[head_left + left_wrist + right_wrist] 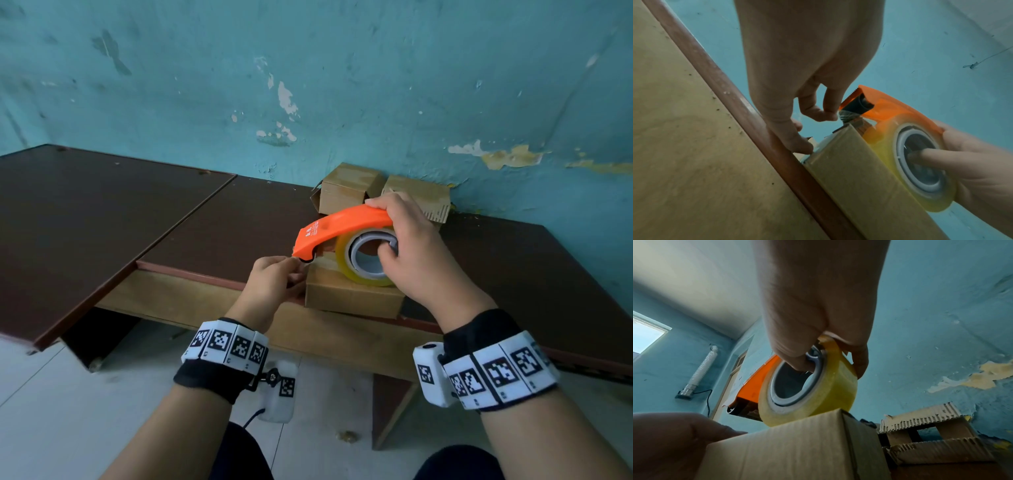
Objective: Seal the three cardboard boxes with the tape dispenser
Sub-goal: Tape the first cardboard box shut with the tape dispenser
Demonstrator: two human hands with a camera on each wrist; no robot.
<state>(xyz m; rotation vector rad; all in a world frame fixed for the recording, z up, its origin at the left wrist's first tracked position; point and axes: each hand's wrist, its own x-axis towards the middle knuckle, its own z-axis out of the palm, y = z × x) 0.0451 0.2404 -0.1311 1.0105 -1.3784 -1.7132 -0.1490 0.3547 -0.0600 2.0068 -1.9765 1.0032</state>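
Observation:
An orange tape dispenser (339,228) (894,107) (752,384) with a yellowish clear tape roll (346,257) (885,146) (838,386) hangs just over a closed cardboard box (352,296) (865,178) (797,446) at the table's near edge. My right hand (411,253) (818,313) grips the dispenser, thumb inside the roll's core. My left hand (274,281) (813,110) pinches the tape end at the dispenser's nose, at the box's left end. Two more boxes, one (349,186) left, one (416,197) (925,423) right, stand by the wall.
The dark brown table (219,226) runs along a peeling blue wall (308,85). A second brown tabletop (78,219) adjoins on the left. Pale tiled floor (51,411) lies below the table edge, where my knees show.

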